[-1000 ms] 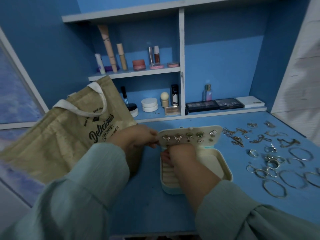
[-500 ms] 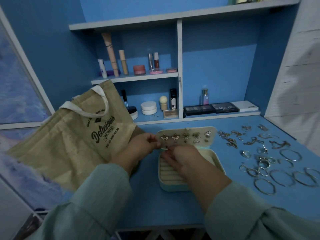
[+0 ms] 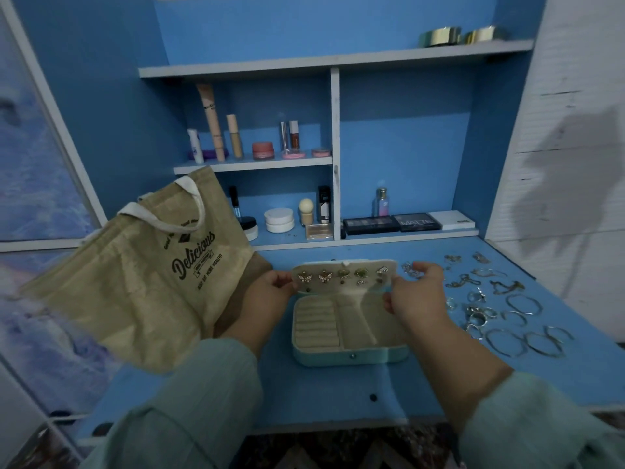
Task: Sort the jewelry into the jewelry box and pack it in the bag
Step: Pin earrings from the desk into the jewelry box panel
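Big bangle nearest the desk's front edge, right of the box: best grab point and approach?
Probably pinch the wire rim of the large bangle at its near arc, coming from above with the right hand. It lies flat on the desk, thin and open in the middle, so one fingertip can go inside the loop. Neighbouring bangles crowd its right side.

The person is wearing a pale green top whose loose, finely ribbed long sleeves (image 3: 189, 411) are ending at the wrists, leaving both hands bare, the left hand (image 3: 267, 292) and the right hand (image 3: 417, 299).
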`<state>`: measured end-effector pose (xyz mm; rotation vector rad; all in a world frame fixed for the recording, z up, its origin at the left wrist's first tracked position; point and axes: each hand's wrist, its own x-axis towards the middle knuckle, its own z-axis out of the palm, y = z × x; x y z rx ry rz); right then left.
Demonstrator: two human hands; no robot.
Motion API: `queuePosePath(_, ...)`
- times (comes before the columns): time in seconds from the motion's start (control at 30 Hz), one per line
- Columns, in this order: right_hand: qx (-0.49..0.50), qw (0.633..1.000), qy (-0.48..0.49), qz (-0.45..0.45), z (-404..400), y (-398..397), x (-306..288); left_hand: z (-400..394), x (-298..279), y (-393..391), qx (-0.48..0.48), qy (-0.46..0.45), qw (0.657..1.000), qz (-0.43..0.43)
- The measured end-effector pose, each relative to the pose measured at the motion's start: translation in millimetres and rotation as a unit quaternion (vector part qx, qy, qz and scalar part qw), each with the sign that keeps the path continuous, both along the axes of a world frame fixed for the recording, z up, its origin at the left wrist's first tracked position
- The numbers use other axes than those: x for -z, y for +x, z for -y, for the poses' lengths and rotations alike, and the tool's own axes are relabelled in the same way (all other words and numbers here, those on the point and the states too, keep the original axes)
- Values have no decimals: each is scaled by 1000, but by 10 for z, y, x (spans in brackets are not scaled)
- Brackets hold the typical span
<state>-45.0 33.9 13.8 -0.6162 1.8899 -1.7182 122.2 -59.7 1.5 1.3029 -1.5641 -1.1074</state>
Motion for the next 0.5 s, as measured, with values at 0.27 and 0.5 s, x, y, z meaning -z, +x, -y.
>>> queuePosePath(0.27, -76, 959, 26, -273, -234, -147, -70, -240, -94, 33, -20, -22, 999, 24)
queuePosePath(0.5, -99, 968, 13, -228, -375, -120, 12, -700, -252, 7, 12, -298, 914, 277)
